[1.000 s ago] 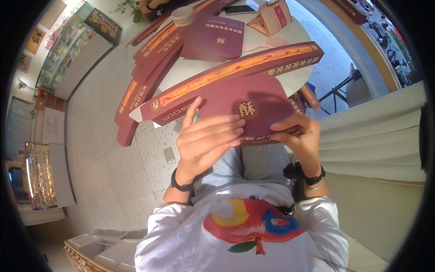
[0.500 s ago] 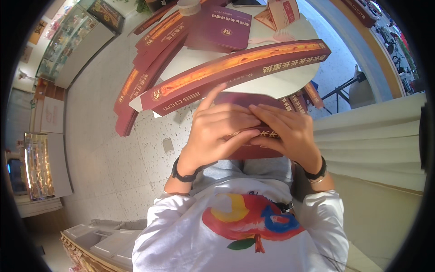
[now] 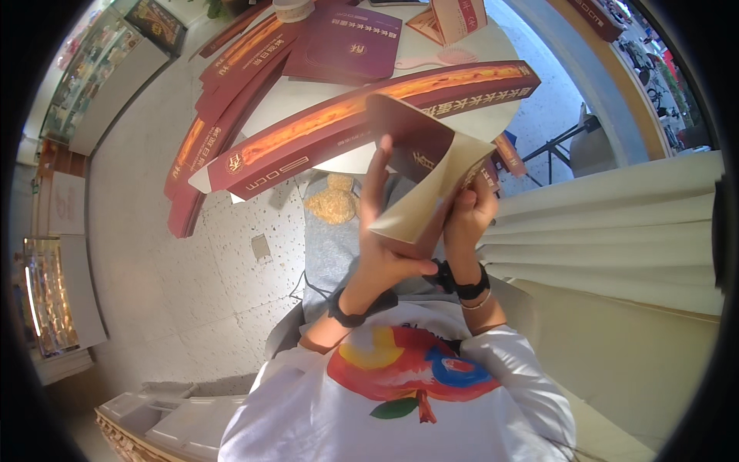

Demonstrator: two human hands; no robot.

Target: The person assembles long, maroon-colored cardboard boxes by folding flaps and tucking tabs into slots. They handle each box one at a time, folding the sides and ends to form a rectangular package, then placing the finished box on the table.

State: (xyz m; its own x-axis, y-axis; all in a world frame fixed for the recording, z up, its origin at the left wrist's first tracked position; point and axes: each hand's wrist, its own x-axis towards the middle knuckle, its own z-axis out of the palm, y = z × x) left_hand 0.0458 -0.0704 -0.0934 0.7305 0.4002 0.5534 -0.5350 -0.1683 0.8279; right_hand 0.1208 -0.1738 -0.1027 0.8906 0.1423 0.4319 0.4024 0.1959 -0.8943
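Between my hands is a maroon cardboard box (image 3: 419, 127) with its end spread open, showing a cream inner face. My left hand (image 3: 376, 239) grips its left side, with the index finger stretched up along the card and the thumb underneath. My right hand (image 3: 471, 219) holds the right side, its fingers curled round the edge. Just beyond, a long maroon box (image 3: 339, 127) with a pastry strip pictured along its top lies across the white round table (image 3: 493, 115). The held box covers part of it.
More long maroon boxes (image 3: 223, 100) overlap at the table's left edge. Behind are a purple flat package (image 3: 346, 42), a white cup (image 3: 293, 9), a pink hairbrush (image 3: 454, 56) and a pink-and-white carton (image 3: 458, 19). A tan plush item (image 3: 335, 202) lies near my lap. A cream curtain (image 3: 600, 223) hangs right.
The maroon box has turned from flat under both hands to tilted up with its end open. My hands have moved apart to its two sides. The whole view has shifted slightly.
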